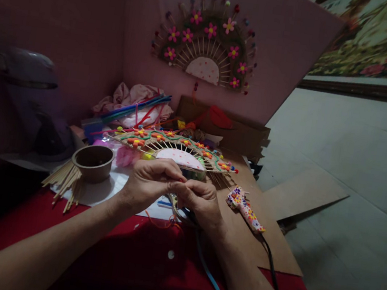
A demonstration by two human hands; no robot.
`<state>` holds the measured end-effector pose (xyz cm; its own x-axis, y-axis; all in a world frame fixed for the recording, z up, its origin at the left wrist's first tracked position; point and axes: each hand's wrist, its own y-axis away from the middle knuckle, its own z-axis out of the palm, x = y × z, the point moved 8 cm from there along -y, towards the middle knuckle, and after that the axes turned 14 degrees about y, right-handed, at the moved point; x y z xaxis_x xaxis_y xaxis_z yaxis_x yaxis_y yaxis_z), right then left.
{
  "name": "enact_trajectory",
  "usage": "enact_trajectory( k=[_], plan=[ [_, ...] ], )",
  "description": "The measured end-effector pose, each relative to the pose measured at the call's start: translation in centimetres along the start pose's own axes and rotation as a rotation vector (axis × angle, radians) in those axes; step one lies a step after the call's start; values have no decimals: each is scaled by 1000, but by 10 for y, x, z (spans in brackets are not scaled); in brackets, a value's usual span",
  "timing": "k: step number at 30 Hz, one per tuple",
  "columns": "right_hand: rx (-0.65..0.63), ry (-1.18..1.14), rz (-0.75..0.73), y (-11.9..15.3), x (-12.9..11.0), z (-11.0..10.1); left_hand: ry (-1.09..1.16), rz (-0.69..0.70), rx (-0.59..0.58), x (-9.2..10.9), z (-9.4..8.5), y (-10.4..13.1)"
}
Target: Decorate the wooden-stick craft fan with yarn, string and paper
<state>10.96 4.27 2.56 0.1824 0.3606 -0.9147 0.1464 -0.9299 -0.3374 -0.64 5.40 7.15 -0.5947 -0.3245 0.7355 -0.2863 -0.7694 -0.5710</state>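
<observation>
My left hand and my right hand meet fingertip to fingertip above the near edge of the work surface. Both are closed in a pinch. A small red piece shows between the fingers of my left hand; its kind is too small to tell. What my right fingertips pinch is hidden. Just below the hands lies a thin orange cord, beside scissors partly covered by my right hand. Behind the hands a fan-shaped piece with orange flowers leans at a low angle, its half-round centre white with dots.
A flower-patterned glue gun with a black cord lies on cardboard at right. Left stand a brown bowl and wooden sticks. A blue ribbon crosses the red cloth. A similar fan hangs behind.
</observation>
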Motion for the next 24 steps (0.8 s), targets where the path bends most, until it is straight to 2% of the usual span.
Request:
enact_trajectory(
  k=[6, 8, 10, 19, 21, 24],
  plan=[
    [-230, -68, 50, 5, 11, 14, 10, -24, 1, -1, 0, 0],
    [-264, -69, 55, 6, 13, 17, 26, -24, 8, -2, -1, 0],
    [-244, -92, 44, 5, 11, 17, 26, -21, 18, -3, -2, 0],
    [15, -218, 62, -1, 8, -1, -25, -21, 8, -6, -3, 1],
    [25, -218, 53, -1, 7, -1, -25, -29, 11, -7, -3, 1],
    [-43, -170, 47, 0, 3, 3, 3, -52, 17, -8, -4, 0]
  ],
)
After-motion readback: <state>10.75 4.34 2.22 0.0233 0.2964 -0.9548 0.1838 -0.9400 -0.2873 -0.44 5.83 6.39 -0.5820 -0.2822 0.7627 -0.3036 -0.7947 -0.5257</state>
